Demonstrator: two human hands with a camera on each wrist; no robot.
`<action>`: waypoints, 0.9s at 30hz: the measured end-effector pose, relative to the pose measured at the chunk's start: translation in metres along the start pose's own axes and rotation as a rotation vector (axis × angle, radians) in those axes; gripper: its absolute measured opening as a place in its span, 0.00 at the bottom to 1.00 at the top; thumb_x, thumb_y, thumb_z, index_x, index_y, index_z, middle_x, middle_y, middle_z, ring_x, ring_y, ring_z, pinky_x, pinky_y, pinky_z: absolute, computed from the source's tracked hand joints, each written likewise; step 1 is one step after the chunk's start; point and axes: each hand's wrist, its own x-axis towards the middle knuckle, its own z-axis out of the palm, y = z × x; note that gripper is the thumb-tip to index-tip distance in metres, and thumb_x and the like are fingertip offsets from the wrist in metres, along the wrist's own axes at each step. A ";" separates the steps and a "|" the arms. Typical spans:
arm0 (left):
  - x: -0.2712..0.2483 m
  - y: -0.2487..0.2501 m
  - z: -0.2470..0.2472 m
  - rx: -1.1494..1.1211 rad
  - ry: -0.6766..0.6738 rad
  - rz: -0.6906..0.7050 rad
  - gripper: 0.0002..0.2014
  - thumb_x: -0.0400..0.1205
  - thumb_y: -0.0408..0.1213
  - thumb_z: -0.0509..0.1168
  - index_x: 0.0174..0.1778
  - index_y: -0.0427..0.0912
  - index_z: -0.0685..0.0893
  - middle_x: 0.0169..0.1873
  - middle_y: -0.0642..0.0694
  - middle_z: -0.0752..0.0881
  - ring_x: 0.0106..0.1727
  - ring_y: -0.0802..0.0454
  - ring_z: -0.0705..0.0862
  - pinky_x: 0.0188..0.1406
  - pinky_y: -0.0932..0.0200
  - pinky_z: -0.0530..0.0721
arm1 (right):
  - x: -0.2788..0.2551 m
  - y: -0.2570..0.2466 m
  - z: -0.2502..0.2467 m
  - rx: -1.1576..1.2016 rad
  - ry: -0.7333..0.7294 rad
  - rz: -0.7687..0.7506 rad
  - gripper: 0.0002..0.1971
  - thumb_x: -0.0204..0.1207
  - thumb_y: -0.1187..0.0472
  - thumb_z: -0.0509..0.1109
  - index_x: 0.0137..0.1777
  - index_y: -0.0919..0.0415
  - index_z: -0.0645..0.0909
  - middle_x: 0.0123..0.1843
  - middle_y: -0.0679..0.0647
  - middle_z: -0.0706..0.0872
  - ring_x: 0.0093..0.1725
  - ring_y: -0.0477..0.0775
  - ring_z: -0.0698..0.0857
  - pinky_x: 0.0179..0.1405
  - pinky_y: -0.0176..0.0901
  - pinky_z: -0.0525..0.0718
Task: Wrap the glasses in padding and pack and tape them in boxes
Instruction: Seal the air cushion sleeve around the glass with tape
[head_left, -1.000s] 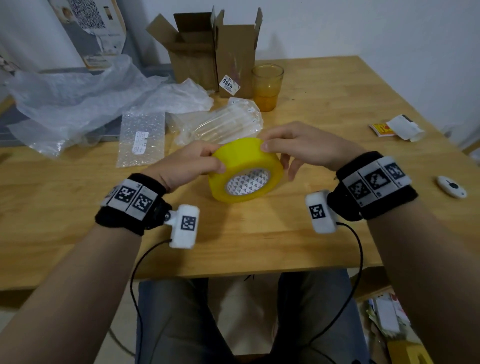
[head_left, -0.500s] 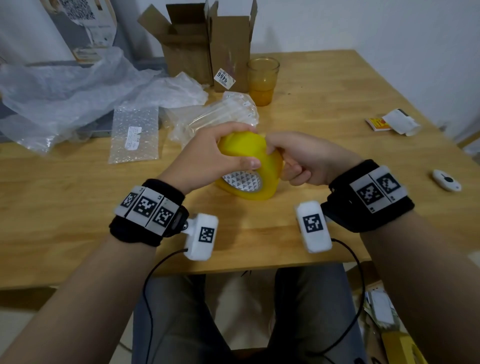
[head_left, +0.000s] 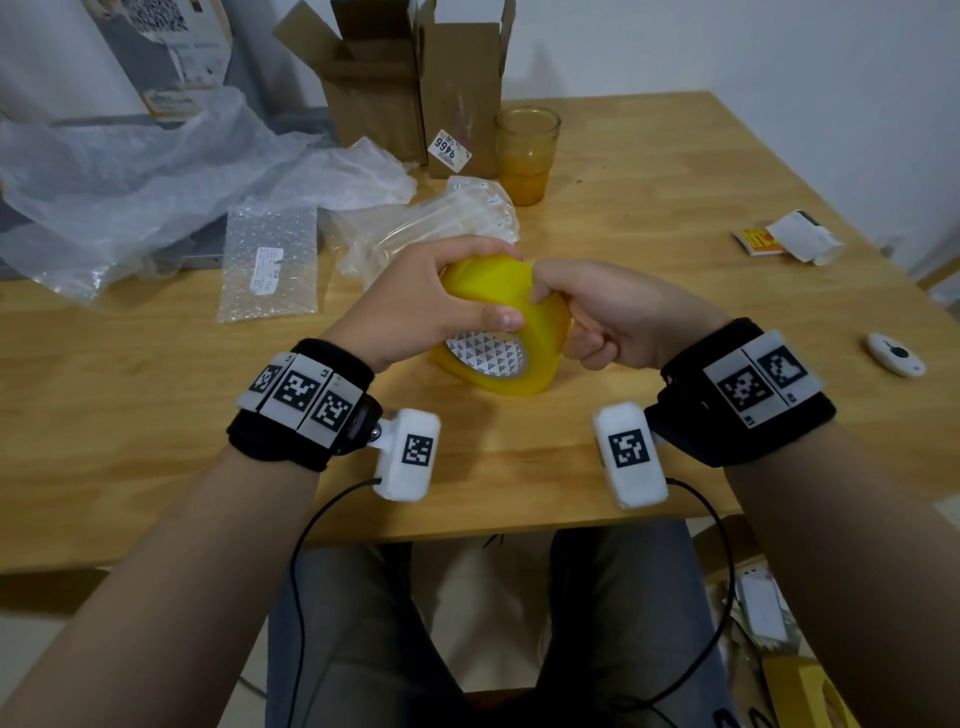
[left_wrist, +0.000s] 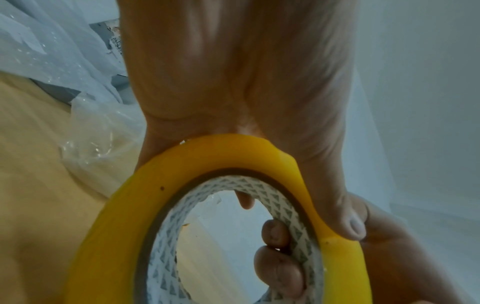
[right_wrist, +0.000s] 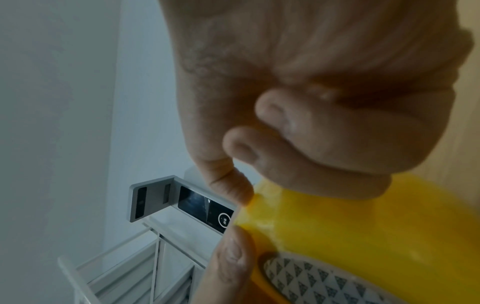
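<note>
- Clearly early: both hands work the tape roll (head_left: 501, 332) above the table (head_left: 649, 218); left hand (head_left: 415, 306) curls over its top, right hand (head_left: 613, 322) hooks its core, thumb on the rim.
- Glass (head_left: 525, 153) stands bare beside the open boxes (head_left: 415, 88); nothing wrapped, packed or taped.
- Padding (head_left: 431, 228) and bubble wrap (head_left: 270, 260) lie behind the roll; white wall beyond.

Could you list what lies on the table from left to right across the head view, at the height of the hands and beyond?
Crumpled plastic sheet → bubble-wrap pouch → left hand → yellow tape roll → right hand → small packet with paper → white oval device.
</note>
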 end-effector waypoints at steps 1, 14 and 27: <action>0.000 -0.001 0.000 -0.001 0.000 0.002 0.28 0.66 0.47 0.84 0.63 0.54 0.89 0.56 0.55 0.91 0.59 0.58 0.89 0.60 0.55 0.89 | 0.000 -0.001 0.000 0.005 0.007 0.005 0.06 0.81 0.59 0.60 0.43 0.54 0.69 0.21 0.46 0.68 0.16 0.44 0.62 0.17 0.28 0.55; 0.004 -0.007 -0.003 -0.010 -0.022 0.008 0.28 0.68 0.45 0.87 0.64 0.55 0.89 0.59 0.53 0.91 0.62 0.55 0.89 0.61 0.54 0.88 | -0.001 0.001 0.002 -0.034 0.031 -0.006 0.10 0.74 0.72 0.55 0.41 0.56 0.69 0.25 0.49 0.65 0.16 0.45 0.60 0.17 0.28 0.58; 0.008 -0.009 -0.005 -0.043 -0.036 0.001 0.30 0.65 0.45 0.88 0.64 0.54 0.89 0.57 0.52 0.91 0.60 0.55 0.89 0.61 0.55 0.88 | -0.002 -0.002 0.006 0.000 0.051 0.025 0.05 0.80 0.61 0.62 0.44 0.53 0.69 0.20 0.45 0.69 0.16 0.44 0.63 0.16 0.30 0.60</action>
